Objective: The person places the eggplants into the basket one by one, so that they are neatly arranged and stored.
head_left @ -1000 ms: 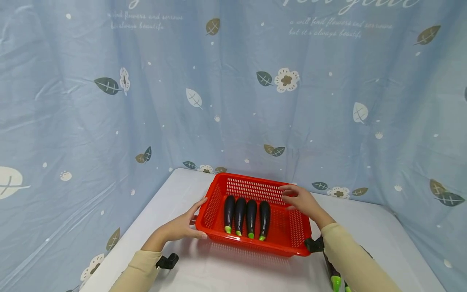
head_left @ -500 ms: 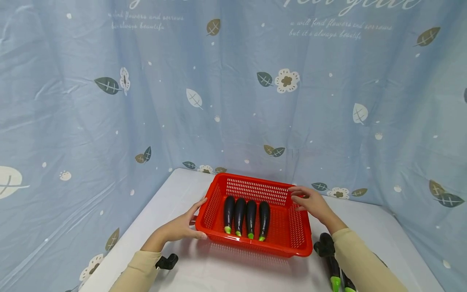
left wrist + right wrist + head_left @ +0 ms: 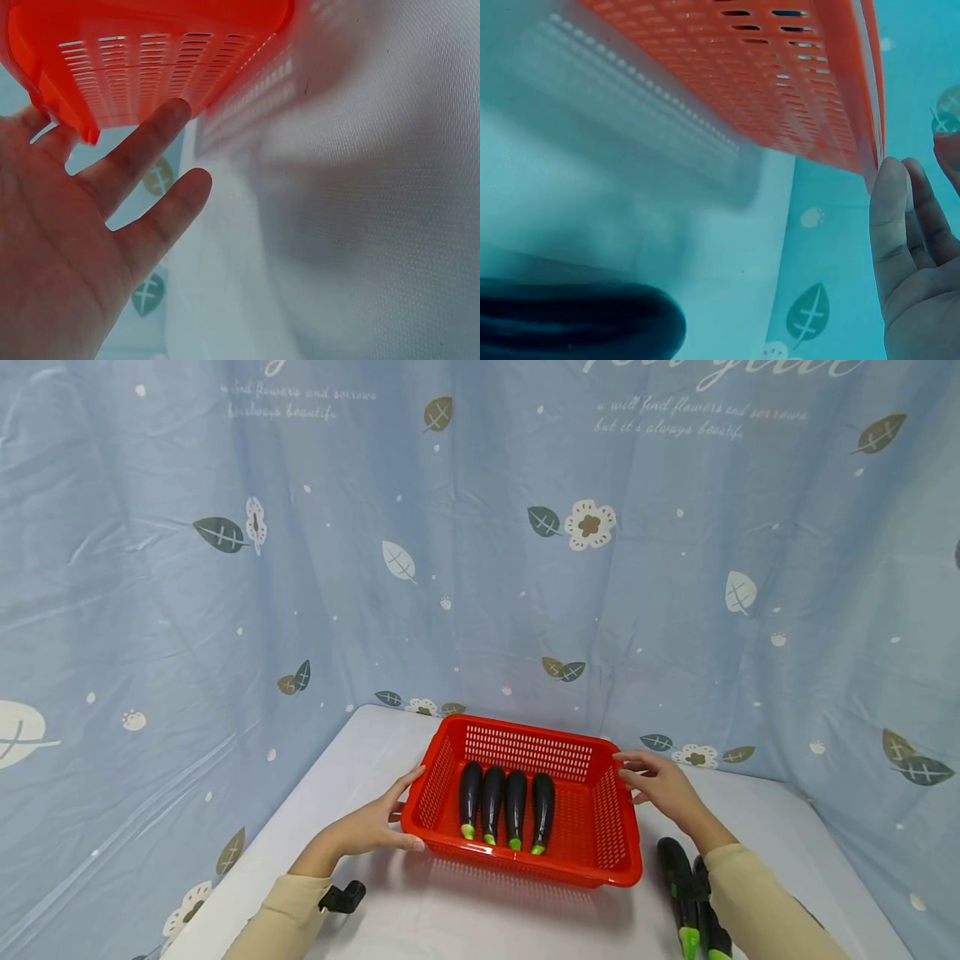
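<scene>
A red perforated plastic basket [image 3: 517, 867] sits on the white table. Inside it, several dark purple eggplants [image 3: 492, 802] with green stem ends lie side by side in its left half. At the basket's left end my left hand [image 3: 375, 822] touches the rim with fingers spread; the left wrist view shows its palm [image 3: 60, 247] beside the red wall, part of the fingers hidden behind the rim. My right hand [image 3: 663, 785] is at the back right corner, fingers loosely bent, holding nothing. In the right wrist view its fingertips [image 3: 889, 176] are at the rim's edge.
Two more eggplants [image 3: 677, 881] lie on the table [image 3: 465, 927] right of the basket, partly hidden by the right forearm and black wrist mount. A blue curtain [image 3: 480, 568] printed with leaves and flowers encloses the table behind and at both sides.
My right hand has moved rightward from above the basket's inside to its right rim. The eggplants on the right are more uncovered. My left hand and the basket have stayed put.
</scene>
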A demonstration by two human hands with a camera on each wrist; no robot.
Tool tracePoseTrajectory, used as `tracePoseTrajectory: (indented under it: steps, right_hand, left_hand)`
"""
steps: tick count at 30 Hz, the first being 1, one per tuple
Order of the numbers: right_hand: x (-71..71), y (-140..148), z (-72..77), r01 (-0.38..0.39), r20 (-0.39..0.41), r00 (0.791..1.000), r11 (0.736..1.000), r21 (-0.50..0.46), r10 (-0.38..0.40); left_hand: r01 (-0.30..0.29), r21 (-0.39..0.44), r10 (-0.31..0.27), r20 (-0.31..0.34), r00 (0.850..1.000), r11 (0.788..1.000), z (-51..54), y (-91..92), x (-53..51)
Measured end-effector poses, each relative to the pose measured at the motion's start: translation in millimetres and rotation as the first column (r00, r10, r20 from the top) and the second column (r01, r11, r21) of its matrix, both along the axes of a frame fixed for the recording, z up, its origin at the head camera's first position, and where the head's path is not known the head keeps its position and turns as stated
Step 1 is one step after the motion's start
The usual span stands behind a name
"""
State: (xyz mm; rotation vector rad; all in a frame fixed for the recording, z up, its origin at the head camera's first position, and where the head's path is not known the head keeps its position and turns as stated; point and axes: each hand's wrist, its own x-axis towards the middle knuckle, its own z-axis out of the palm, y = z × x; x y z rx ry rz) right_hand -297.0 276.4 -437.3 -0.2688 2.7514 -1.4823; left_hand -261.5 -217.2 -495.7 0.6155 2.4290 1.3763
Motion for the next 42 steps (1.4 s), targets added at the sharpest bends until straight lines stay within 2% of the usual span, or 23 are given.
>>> tracePoseTrajectory:
  steps: [14, 20, 34, 42]
  right_hand:
    - [10.5, 27, -11.0, 0.051, -0.014, 0.999, 0.998, 0.022, -0.051]
    - [12.5, 40, -17.6, 0.063, -0.004, 0.998, 0.998, 0.022, -0.063]
    - [29.3, 61, -29.1, 0.109, 0.001, 0.994, 0.989, 0.101, -0.11]
    - [37.4, 76, -38.5, 0.142, 0.02, 0.989, 0.986, 0.092, -0.144]
  left_hand:
    - [0.007, 0.007, -0.008, 0.004, 1.0, 1.0, 3.2, 0.8, 1.5]
    - [0.003, 0.009, -0.003, 0.001, 1.0, 1.0, 1.2, -0.1, 0.8]
    - [0.012, 0.008, -0.012, 0.0, 1.0, 1.0, 2.0, 0.4, 1.3]
    - [0.002, 0.007, -0.003, 0.004, 1.0, 1.0, 1.3, 0.7, 1.5]
